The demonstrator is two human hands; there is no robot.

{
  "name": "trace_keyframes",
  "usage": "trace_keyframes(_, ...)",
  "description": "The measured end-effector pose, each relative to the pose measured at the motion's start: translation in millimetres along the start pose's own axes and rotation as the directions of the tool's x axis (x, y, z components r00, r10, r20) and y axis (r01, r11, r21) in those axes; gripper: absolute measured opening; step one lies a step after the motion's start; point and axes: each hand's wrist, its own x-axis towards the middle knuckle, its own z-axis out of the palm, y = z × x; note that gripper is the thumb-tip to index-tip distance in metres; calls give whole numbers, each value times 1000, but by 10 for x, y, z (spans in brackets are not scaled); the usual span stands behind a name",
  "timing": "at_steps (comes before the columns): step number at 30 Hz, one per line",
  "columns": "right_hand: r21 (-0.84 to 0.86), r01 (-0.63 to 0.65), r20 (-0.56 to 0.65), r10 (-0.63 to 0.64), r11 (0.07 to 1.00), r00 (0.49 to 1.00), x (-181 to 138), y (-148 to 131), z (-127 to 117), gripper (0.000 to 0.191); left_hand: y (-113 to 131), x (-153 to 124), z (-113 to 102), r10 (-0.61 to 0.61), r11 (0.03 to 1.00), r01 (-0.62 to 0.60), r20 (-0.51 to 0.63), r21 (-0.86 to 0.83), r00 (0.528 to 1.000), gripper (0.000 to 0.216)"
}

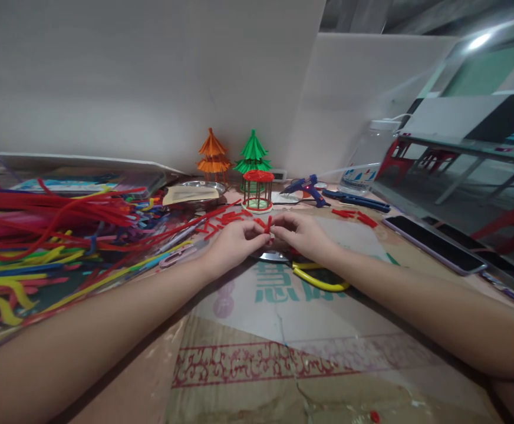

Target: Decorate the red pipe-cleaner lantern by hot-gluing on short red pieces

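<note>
Cardboard-covered table [248, 365], hands pinching red piece [269, 224]

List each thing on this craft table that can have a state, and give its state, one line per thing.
left hand: pinching a short red pipe-cleaner piece
right hand: pinching the same piece
scissors: flat under the hands; open or closed hidden
glue gun: propped on the table, unheld
phone: screen dark, lying flat
red pavilion: upright
pipe cleaners: loose heap

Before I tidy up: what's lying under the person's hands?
Under the right hand lie yellow-handled scissors on cardboard. Their blades are mostly hidden by both hands, which pinch a red pipe-cleaner piece.
</note>
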Motion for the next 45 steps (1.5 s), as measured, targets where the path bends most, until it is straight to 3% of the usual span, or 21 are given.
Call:
trace_keyframes(7,73,-30,26,28,997,999,-14,3,-7,18,6,-35,-3,28,986,-27,-5,167,1000,23)
trace_keyframes(11,-33,20,-18,-21,999,1000,-23,-8,0,12,40,-42,-28,92,951,-80,-24,299,995,22)
trace_keyframes(18,-166,128,17,-127,978,992,-60,-22,5,10,94,-20,-103,249,753,-207,20,625,968,18)
trace_keyframes(23,-265,180,30,-179,947,983,-75,-2,3,13,45,-28,-82,284,745,-240,29,622,958,18)
trace_keyframes(32,-314,259,90,-243,913,966,-113,-82,-17,9,65,-50,-69,243,763,-214,36,610,969,16)
trace_keyframes(36,-274,212,52,-206,938,977,-124,-93,-11,13,77,-60,-59,226,777,-197,27,598,974,17)
trace_keyframes(41,-251,205,2,-212,946,977,-118,-72,-1,17,52,-63,-62,271,728,-247,63,640,961,17)
trace_keyframes(45,-250,196,-29,-209,948,977,-121,-70,-11,19,63,-65,-66,255,758,-235,55,608,965,18)
